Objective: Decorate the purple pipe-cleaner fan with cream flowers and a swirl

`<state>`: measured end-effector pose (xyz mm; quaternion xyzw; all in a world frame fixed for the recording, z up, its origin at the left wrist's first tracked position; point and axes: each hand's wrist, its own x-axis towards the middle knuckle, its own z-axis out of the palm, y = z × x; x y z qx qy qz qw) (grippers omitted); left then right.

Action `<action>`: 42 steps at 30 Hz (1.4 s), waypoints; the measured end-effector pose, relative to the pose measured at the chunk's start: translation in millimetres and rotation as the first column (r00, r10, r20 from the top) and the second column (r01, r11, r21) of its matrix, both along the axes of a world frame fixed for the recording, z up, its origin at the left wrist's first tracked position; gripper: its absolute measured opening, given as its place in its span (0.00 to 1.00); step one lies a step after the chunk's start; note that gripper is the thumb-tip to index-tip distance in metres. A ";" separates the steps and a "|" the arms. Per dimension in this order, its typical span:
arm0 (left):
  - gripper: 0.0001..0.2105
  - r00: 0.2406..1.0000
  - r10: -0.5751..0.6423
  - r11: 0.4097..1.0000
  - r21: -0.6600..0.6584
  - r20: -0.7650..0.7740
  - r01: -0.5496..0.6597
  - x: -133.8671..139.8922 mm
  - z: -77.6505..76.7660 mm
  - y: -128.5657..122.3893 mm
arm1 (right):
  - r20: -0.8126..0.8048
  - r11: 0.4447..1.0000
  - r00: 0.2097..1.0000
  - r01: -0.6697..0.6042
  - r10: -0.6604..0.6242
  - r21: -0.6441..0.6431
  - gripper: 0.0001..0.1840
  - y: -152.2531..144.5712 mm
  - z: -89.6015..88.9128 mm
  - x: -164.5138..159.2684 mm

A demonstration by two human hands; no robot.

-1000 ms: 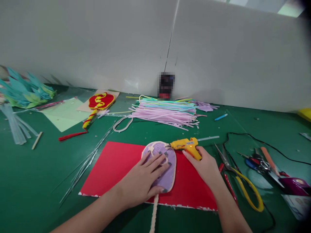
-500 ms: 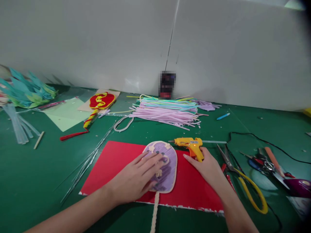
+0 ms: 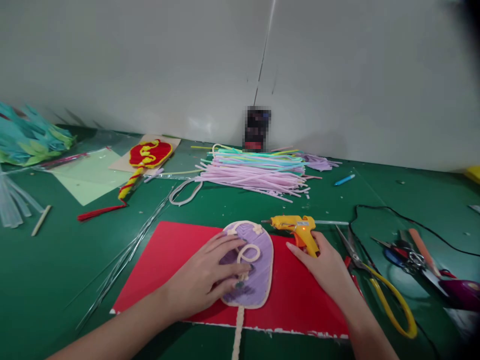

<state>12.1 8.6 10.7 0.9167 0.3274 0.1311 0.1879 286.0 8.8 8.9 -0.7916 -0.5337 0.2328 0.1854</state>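
My left hand [image 3: 210, 272] rests on the left side of a purple rounded hand fan [image 3: 260, 282], its fingers outstretched and apart. Cream edging, small flowers and a curled cream stem [image 3: 258, 250] decorate the fan's face. A braided cream handle [image 3: 239, 330] runs down toward me. Under the fan lies a red sheet [image 3: 300, 300] with a ragged white front edge. At the right, my right hand [image 3: 318, 260] is around the grip of a yellow hot glue gun [image 3: 305, 230]; some of its fingers are hidden. The nozzle points left toward the fan's top, and a clear glue stick [image 3: 332, 222] protrudes behind.
Yellow-handled scissors [image 3: 392, 300], a black cord [image 3: 405, 215] and other tools [image 3: 408, 255] lie right. Pastel pipe cleaners [image 3: 251, 175] are piled behind, before a pixelated dark object [image 3: 257, 130]. A red-and-yellow fan [image 3: 152, 152], thin wires [image 3: 127, 255] and glue sticks [image 3: 13, 200] lie left.
My left fingers have drawn back a little to the left and spread, uncovering the curled cream stem. The right hand stays at the glue gun. The view has shifted slightly.
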 end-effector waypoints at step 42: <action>0.12 0.999 -0.016 0.981 0.193 0.031 0.010 -1.6 -3.0 -6.9 | 0.414 0.559 0.619 -0.784 0.667 0.271 0.20 -20.0 -11.8 -44.4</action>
